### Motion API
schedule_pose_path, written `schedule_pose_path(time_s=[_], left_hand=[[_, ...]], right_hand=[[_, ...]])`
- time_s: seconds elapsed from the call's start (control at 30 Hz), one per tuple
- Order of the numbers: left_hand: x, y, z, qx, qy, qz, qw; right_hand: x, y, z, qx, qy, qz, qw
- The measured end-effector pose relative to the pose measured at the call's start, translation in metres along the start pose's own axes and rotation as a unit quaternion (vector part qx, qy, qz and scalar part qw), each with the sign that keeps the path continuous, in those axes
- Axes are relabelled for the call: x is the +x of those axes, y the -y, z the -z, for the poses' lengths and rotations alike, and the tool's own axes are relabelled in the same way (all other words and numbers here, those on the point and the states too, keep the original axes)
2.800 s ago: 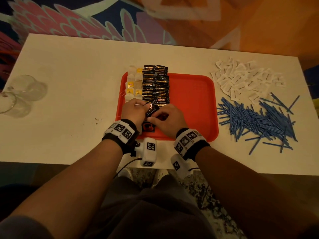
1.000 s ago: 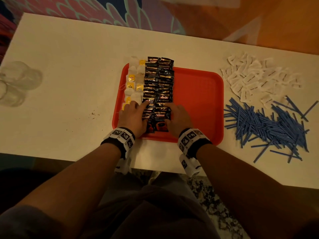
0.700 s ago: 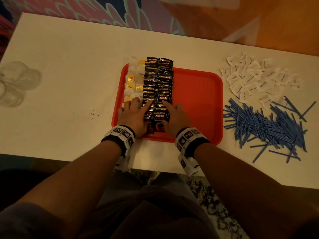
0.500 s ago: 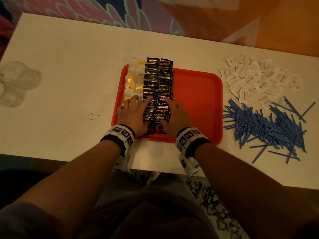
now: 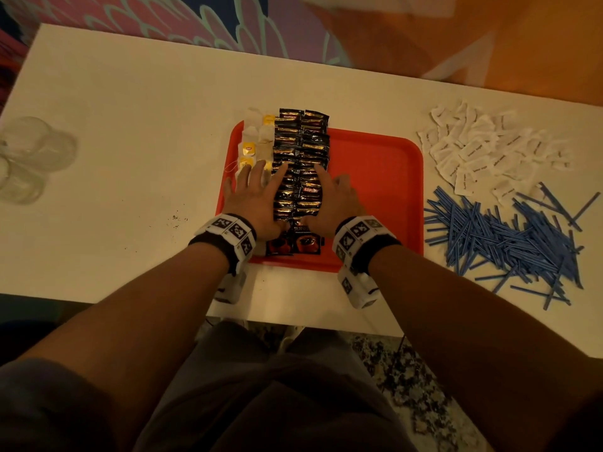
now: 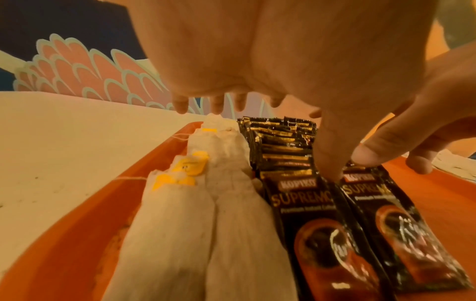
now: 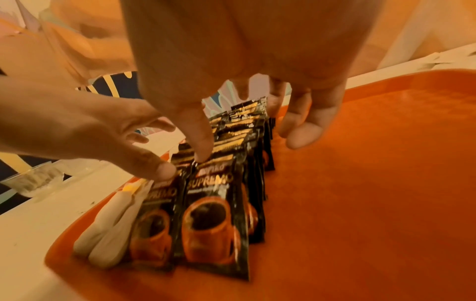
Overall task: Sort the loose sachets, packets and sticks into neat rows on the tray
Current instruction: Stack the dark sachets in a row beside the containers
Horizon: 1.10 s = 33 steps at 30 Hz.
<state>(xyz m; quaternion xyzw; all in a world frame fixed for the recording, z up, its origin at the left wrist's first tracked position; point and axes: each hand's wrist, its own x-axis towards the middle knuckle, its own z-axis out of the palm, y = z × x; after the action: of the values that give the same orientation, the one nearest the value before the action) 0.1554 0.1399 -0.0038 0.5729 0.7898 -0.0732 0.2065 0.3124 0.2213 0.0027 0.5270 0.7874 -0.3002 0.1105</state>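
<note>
Both hands, the left hand and the right hand, lie flat and released, grasping nothing, on the two rows of black coffee sachets at the left of the red tray, their fingers reaching further up the rows than half a second ago. The wrist views alone show thumbs touching the nearest sachets, labelled "KOPIKO SUPREMO", beside the tea bags. Farther right on the surface lie loose blue sticks and white packets.
</note>
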Motion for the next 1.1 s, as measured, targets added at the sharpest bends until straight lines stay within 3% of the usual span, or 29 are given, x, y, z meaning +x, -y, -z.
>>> schedule_pose_path(time_s=[0.17, 0.47, 0.63, 0.73, 0.8, 0.83, 0.9, 0.97, 1.03, 1.1], left_hand=[[0.007, 0.002, 0.001, 0.047, 0.033, -0.012, 0.998], [0.019, 0.009, 0.007, -0.011, 0.021, -0.025, 0.999], [0.027, 0.012, 0.007, 0.014, 0.041, -0.055, 0.998], [0.031, 0.016, 0.007, -0.074, 0.007, -0.071, 0.995], [0.036, 0.017, 0.008, -0.249, -0.029, -0.07, 0.965], [0.036, 0.015, 0.011, -0.354, -0.039, -0.045, 0.933], [0.036, 0.008, 0.017, -0.535, -0.016, 0.035, 0.844], [0.035, 0.0, 0.022, -0.647, 0.026, 0.092, 0.757], [0.035, -0.005, 0.025, -0.679, 0.037, 0.099, 0.727], [0.035, -0.007, 0.03, -0.679, 0.04, 0.088, 0.727]], right_hand=[[0.009, 0.007, 0.003, -0.048, 0.052, -0.021, 0.997], [0.023, 0.017, 0.022, -0.022, 0.029, -0.038, 0.999], [0.029, 0.021, 0.025, -0.025, 0.064, -0.062, 0.996], [0.033, 0.018, 0.023, 0.028, 0.039, -0.06, 0.997], [0.037, 0.015, 0.025, 0.151, -0.014, -0.041, 0.988], [0.039, 0.014, 0.026, 0.219, -0.035, -0.041, 0.974], [0.04, 0.016, 0.028, 0.308, -0.029, -0.072, 0.948], [0.041, 0.022, 0.026, 0.364, -0.013, -0.094, 0.926], [0.044, 0.026, 0.022, 0.392, -0.008, -0.097, 0.915], [0.042, 0.029, 0.024, 0.415, -0.007, -0.093, 0.905]])
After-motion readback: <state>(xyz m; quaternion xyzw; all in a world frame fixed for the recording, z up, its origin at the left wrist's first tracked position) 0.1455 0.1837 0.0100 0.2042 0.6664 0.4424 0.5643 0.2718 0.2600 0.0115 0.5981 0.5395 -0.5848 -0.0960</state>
